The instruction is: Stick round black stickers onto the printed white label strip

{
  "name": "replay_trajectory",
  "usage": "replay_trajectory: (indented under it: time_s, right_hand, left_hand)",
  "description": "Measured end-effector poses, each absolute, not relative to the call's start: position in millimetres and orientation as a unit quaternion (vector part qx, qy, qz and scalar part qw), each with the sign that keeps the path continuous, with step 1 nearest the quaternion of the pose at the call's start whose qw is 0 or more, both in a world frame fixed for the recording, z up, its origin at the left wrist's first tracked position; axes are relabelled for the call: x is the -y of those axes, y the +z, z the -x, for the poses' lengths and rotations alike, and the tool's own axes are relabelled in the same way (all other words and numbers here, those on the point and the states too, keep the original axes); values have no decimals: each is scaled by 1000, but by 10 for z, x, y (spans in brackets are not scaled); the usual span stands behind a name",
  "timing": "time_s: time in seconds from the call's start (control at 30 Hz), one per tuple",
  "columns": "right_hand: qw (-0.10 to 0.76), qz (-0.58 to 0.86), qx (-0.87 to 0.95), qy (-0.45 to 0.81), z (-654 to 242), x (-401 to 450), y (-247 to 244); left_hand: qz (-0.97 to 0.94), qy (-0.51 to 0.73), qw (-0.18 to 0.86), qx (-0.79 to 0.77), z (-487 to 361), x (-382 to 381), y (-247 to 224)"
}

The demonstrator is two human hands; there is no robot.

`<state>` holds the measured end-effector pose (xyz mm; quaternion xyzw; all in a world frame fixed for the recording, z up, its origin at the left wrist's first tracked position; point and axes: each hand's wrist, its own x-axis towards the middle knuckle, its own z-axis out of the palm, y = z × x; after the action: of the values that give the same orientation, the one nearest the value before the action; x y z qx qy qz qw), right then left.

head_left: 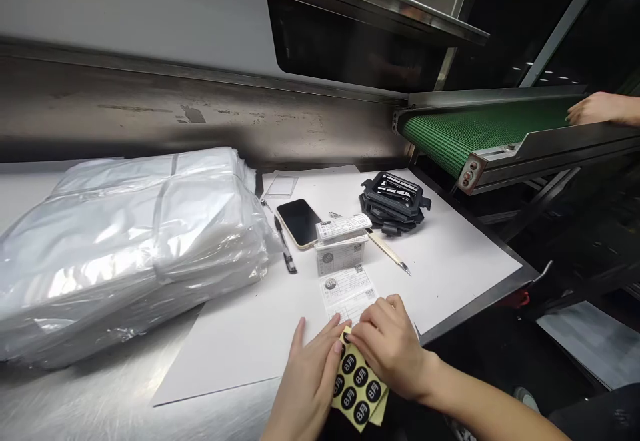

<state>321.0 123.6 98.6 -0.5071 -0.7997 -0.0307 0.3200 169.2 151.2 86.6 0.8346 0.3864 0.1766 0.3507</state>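
Note:
A yellow sticker sheet (355,379) carries rows of round black stickers marked "8月". My left hand (313,377) holds its left edge, with the thumb on top. Closed in a pinch, my right hand (393,347) has its fingertips at a round black sticker (347,337) on the sheet's upper end; whether the sticker has come loose cannot be seen. Just beyond both hands lies a strip of printed paper labels (347,285), its far end folded up in a zigzag. Some of these labels bear a round black sticker.
Plastic-wrapped bundles (135,241) fill the left side. A phone (299,222), a pen (286,247), a pointed cream-handled tool (390,251) and stacked black plastic frames (395,201) lie farther back. Another person's hand (595,109) is over the green conveyor (480,124) at right.

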Motion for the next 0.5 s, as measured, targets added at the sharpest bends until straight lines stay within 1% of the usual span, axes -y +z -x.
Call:
replay_trajectory:
  time_s: [0.03,0.1,0.17,0.2,0.27,0.37,0.4,0.43,0.5]
  right_hand:
    - [327,475,815,-59,-3228,-1226,974]
    - [370,432,820,-58,-3270,-1221,976]
    - [426,456,781,3,-3300,-1245,1016]
    - [443,488,751,42,-3303,-1269,1044]
    - [435,550,706,100,-3284,-1334,1089]
    - [382,593,694,143,-3219,-1449,1082]
    - [368,603,691,152,-3199,-1483,1059]
    - [356,612,689,158,-3182,-1512,1032]
    - [336,625,685,164,-3163,-1553,977]
  left_hand:
    - [-824,175,371,-391,-1687,-1518,879]
    - [-802,169,403,-407,-1676,-1525,888]
    - [-797,167,408,-412,-1667,-1519,868]
    - [-808,174,390,-405,-1665,-1510,848]
    - [-852,203,304,-374,-1665,-1485,790]
    - [-917,250,100,-294,-1668,-1449,691]
    - [-924,261,46,-274,-1669,-1439,661]
    - [-927,272,15,-258,-1670,-1429,636]
    - [-920,310,22,-241,-1675,-1410,599]
